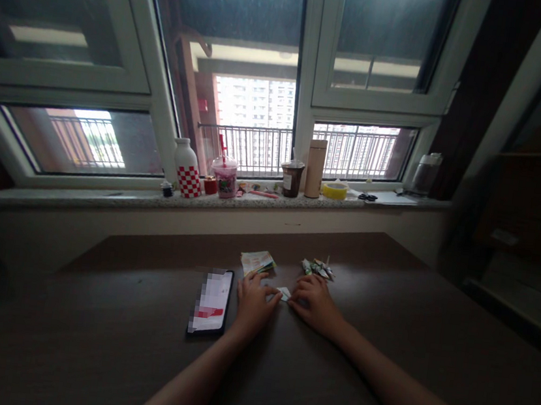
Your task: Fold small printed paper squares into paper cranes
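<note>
Between my two hands, low over the dark table (132, 363), is a small pale piece of paper (284, 293) that looks folded. The thumb and finger of my left hand (256, 299) pinch its left side. My right hand (314, 303) has its fingertips closed on the right side. Just beyond my left hand lies a stack of printed paper sheets (257, 261). A small heap of folded paper pieces (314, 267) sits behind my right hand. To the left of my left hand a phone (211, 304) lies face up with its screen lit.
Along the windowsill (251, 201) stand a checkered white bottle (188, 169), a pink drink cup (225, 177), a dark drink cup (292, 179), a tan flask (315, 168), a yellow tape roll (334, 190) and scissors (368, 197). The table's far edge runs below the sill.
</note>
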The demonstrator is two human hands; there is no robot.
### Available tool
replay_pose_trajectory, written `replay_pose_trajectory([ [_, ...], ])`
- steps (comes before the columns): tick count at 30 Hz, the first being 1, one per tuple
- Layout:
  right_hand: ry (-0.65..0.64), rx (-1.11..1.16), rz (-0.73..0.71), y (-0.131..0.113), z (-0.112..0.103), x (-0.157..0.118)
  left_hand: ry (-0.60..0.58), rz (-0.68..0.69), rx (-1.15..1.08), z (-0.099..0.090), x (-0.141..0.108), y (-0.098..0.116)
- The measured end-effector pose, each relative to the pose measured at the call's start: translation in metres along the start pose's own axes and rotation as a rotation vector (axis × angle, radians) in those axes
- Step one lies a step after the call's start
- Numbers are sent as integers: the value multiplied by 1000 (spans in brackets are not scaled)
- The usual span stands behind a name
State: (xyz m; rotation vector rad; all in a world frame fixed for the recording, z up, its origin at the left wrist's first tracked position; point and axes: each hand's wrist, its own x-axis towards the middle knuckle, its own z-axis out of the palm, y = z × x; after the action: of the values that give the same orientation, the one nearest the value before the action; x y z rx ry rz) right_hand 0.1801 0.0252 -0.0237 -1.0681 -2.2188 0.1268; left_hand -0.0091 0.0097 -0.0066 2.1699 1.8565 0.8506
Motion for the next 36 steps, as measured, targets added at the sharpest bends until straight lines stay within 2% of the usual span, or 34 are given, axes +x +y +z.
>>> replay_pose_trajectory([
  [3, -7, 72, -15, 1, 1, 0, -20, -14, 10, 0, 0, 0],
  [8, 45, 57, 80, 8, 6, 1, -31, -8, 3, 2, 1, -2],
  [16, -53, 33, 108, 7, 8, 1, -26, 7, -28, 5, 3, -6],
  [28, -73, 69, 158, 12, 10, 3, 46, -9, -76, 5, 3, -4],
  [36, -97, 67, 169, 11, 10, 3, -46, 29, -46, 1, 3, -5],
])
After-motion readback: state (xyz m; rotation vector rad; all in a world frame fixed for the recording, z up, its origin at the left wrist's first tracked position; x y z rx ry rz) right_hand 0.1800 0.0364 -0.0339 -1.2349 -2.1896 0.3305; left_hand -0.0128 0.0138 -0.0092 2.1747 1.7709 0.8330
